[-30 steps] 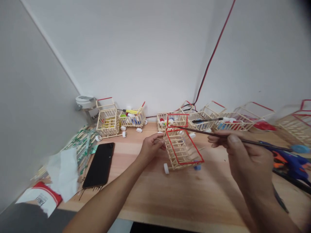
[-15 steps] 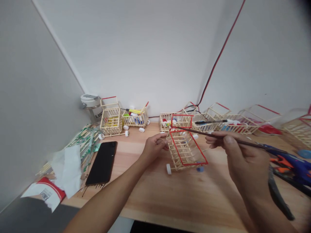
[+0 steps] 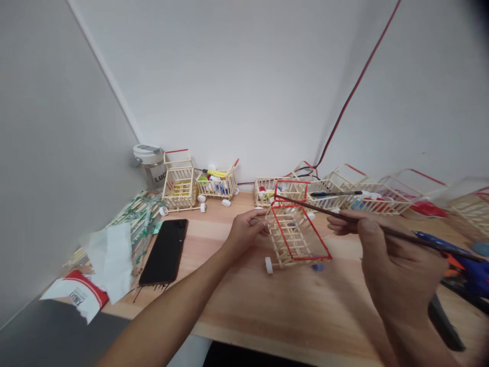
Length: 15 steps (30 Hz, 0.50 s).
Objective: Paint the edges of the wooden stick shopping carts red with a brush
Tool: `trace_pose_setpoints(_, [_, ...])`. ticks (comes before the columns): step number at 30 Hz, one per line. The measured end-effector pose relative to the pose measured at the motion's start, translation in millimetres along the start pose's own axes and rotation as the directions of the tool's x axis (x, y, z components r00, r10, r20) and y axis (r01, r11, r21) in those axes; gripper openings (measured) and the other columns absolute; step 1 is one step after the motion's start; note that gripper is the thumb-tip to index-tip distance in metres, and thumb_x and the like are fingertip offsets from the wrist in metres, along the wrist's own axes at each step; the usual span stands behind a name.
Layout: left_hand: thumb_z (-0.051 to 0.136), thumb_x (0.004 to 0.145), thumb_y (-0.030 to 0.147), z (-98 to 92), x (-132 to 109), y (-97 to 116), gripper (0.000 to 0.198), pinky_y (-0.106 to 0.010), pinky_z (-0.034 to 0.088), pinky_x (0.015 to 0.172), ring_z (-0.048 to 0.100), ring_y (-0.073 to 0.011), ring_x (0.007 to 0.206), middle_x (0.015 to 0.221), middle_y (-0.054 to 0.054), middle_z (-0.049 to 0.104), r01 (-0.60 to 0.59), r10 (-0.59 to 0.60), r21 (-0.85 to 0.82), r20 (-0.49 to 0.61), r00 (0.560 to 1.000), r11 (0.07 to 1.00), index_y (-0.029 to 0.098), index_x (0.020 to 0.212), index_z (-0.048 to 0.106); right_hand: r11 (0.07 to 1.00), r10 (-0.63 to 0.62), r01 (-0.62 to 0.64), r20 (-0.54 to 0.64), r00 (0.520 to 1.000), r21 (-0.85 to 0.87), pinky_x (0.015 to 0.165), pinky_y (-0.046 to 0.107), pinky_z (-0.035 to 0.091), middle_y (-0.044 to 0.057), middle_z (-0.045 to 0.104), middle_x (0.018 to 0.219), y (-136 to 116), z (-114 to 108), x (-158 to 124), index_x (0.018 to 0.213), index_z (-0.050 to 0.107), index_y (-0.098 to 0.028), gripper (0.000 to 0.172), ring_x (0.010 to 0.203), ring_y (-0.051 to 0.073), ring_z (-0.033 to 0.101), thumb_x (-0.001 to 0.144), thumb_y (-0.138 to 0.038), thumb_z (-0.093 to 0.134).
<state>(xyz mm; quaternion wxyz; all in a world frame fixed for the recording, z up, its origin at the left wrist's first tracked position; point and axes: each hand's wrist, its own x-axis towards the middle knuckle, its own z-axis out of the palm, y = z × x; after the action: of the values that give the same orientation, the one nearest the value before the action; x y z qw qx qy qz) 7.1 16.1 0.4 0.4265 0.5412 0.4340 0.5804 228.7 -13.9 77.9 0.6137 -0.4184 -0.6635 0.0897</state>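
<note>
A small model shopping cart (image 3: 292, 237) made of thin wooden sticks stands tilted in front of me, its upper rim and handle frame coloured red. A white wheel (image 3: 269, 265) shows at its near left corner. My left hand (image 3: 248, 229) grips the cart's left side with fingers closed. In my right hand (image 3: 389, 250) is a slim dark paintbrush (image 3: 328, 211), held between thumb and fingers. Its tip lies at the left post of the red handle frame; whether it touches cannot be made out. Below the cart's near right corner sits a blue cap (image 3: 317, 266).
More stick carts, such as one with yellow contents (image 3: 179, 188), line the wall. A phone (image 3: 164, 251), bundled sticks in wrappers (image 3: 137, 216), tissue (image 3: 110, 260) and a lidded cup (image 3: 150, 165) are at left. A blue-and-orange tool (image 3: 464, 272) lies at right.
The whole view has shifted slightly, so things appear a little further right. The brush tip stays at the handle frame's left post, and both hands keep their holds.
</note>
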Motion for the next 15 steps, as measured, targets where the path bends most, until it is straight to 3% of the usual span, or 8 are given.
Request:
trace_pose_setpoints(10, [0.068,0.077,0.031,0.6,-2.3,2.0,0.041,-0.028,0.055,0.065,0.066,-0.0163,0.062,0.080,-0.006,0.075,0.006,-0.004,-0.039,0.033,0.999,0.999,0.011,0.113,0.069,0.987,-0.121,0.122,0.018,0.992,-0.104,0.082,0.035,0.054,-0.003,0.073,0.084,-5.4,1.8,3.1,0.100,0.072,-0.030,0.021,0.082,0.015,0.069,0.089,-0.027,0.055])
trace_pose_setpoints(15, [0.068,0.076,0.028,0.4,-3.3,3.8,0.041,-0.028,0.055,0.064,0.066,-0.0164,0.061,0.074,-0.005,0.074,0.009,-0.008,-0.038,0.022,1.000,0.999,0.011,0.114,0.069,0.987,-0.133,0.129,-0.042,0.990,-0.096,0.081,0.034,0.055,-0.002,0.073,0.081,-15.7,5.2,7.8,0.097,0.073,-0.029,0.020,0.082,0.016,0.070,0.089,-0.027,0.054])
